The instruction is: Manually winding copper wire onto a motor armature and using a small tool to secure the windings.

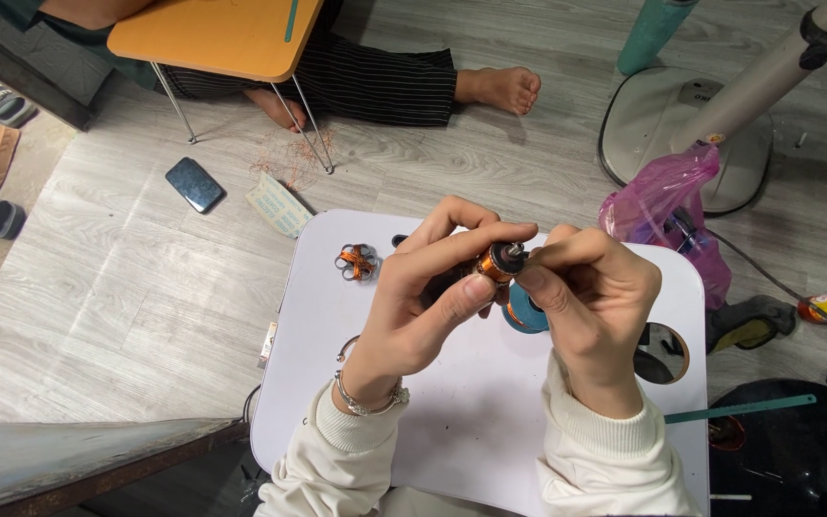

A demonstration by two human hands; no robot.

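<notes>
While pinching a small copper-wound motor armature (498,261) above the white bench (452,402), left hand (423,297) and right hand (591,292) pressed close around it. Just beneath, a teal spool (525,314); near the far-left edge, a loose copper coil (357,261). Beyond the right edge, a pink plastic bag (662,196) and fan base (653,124). All round, grey plank floor (126,297); phone (194,183) well apart.

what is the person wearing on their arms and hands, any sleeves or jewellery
Both arms wear cream long sleeves with ribbed cuffs. The left hand is bare, with a thin silver bracelet at the wrist above the left cuff. The right hand is bare too, no jewellery visible; its cuff is the same ribbed knit.
</notes>
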